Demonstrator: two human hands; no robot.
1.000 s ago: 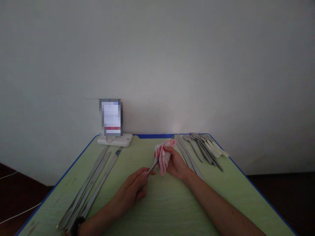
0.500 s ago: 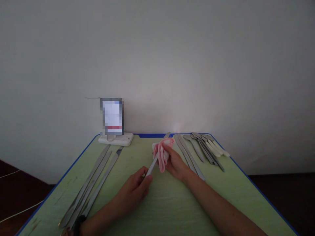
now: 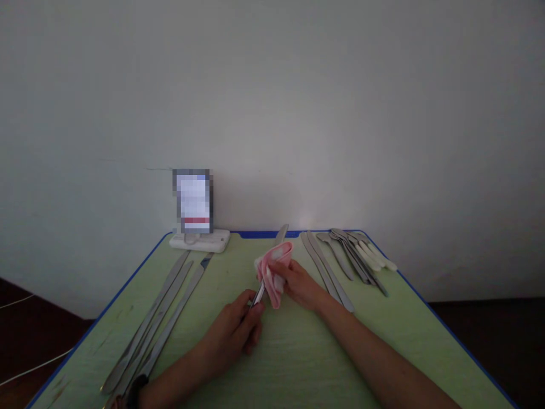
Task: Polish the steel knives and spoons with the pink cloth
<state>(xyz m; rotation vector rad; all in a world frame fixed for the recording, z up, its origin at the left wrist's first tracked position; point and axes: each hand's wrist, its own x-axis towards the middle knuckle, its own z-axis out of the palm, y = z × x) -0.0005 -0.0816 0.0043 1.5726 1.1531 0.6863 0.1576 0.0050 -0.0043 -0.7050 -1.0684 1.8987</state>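
Note:
My left hand (image 3: 236, 326) grips the handle end of a table knife (image 3: 281, 233) whose blade points away toward the wall. Around the middle of that blade my right hand (image 3: 300, 284) pinches a folded pink cloth (image 3: 272, 271). Only the blade tip shows beyond the cloth. Both hands hover over the middle of the light green table (image 3: 298, 363).
Three long knives (image 3: 162, 318) lie in a row on the left. Two more knives (image 3: 326, 270) and a bunch of spoons and forks (image 3: 357, 253) lie at the right. A white stand with a blurred screen (image 3: 193, 201) sits at the far left edge by the wall.
The pink cloth has slid down the blade toward my left hand, baring more of the knife tip. My left hand has barely moved.

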